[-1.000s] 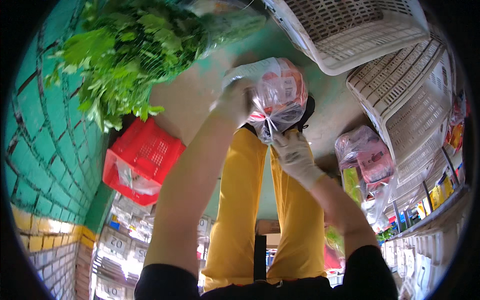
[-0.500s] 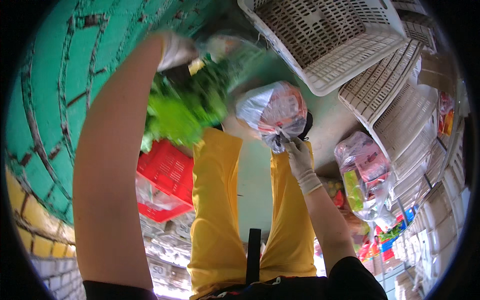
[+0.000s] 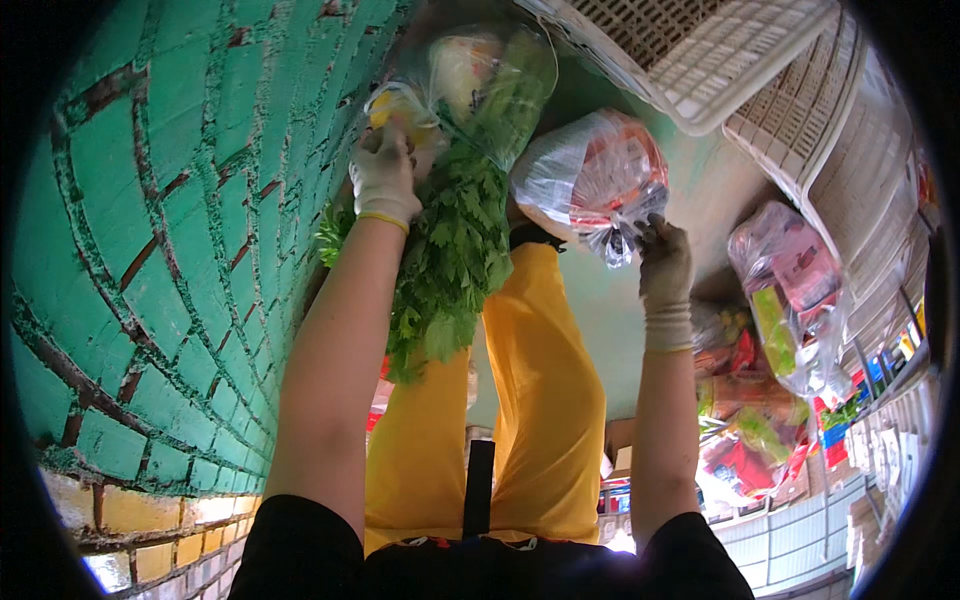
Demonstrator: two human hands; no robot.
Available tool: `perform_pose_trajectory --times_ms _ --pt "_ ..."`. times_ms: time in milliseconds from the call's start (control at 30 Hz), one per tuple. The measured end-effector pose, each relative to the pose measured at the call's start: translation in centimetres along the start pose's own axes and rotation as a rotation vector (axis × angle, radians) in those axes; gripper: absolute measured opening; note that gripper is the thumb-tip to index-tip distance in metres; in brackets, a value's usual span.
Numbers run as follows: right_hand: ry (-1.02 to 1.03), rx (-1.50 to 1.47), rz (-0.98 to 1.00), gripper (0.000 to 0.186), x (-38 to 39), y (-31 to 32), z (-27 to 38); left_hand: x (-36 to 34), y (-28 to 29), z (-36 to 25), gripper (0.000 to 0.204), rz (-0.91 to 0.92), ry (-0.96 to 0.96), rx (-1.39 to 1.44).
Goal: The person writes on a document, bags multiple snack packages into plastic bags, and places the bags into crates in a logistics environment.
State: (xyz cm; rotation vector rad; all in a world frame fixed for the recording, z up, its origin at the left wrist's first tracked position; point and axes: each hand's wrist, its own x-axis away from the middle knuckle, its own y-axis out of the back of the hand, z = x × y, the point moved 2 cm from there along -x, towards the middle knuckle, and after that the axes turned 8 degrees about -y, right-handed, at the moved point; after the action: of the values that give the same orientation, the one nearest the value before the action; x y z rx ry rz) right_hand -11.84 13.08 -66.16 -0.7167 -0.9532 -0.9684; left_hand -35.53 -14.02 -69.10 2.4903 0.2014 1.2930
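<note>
In a pale knit glove, my left hand (image 3: 386, 178) is closed on the gathered top of a clear plastic bag (image 3: 410, 108) with something yellow in it. A bunch of leafy greens (image 3: 455, 245), much like celery tops, hangs at that hand, against my leg. Just beyond is a clear bag of produce (image 3: 500, 90), green and whitish inside; whether the same grip carries it I cannot tell. My gloved right hand (image 3: 665, 262) pinches the knotted neck of another plastic bag (image 3: 600, 165), which holds a rounded bundle with orange-red printing.
A green brick wall (image 3: 170, 260) runs close along my left side. White slatted crates (image 3: 690, 95) are stacked at the far right. Beside them sits a clear bag of pink and green packages (image 3: 795, 275), with more bagged goods (image 3: 750, 420) nearer me.
My left hand has come nearer and slightly right with the greens and bag. The right-hand bag has shifted right and away. The wall fills more of the view; the red crate is almost hidden.
</note>
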Motion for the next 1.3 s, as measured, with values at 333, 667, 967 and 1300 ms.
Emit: perform_pose_trajectory --times_ms 333,667,967,1300 --pt "-0.027 -0.402 0.239 0.027 -0.3 2.0 -0.2 3.4 -3.5 -3.0 0.037 0.104 -0.172 -0.191" --pt "-0.073 -0.246 0.542 0.052 3.7 -9.5 0.0 14.2 -8.5 1.0 0.033 0.715 -1.004 -0.472" --pt "-0.28 0.068 0.657 0.063 0.4 -9.0 2.6 15.1 -11.4 2.1 0.038 0.802 -0.838 -0.21" --pt "-0.19 0.455 0.589 0.052 -1.9 -7.2 1.2 14.6 -11.4 2.8 0.033 0.734 -0.819 -0.338"
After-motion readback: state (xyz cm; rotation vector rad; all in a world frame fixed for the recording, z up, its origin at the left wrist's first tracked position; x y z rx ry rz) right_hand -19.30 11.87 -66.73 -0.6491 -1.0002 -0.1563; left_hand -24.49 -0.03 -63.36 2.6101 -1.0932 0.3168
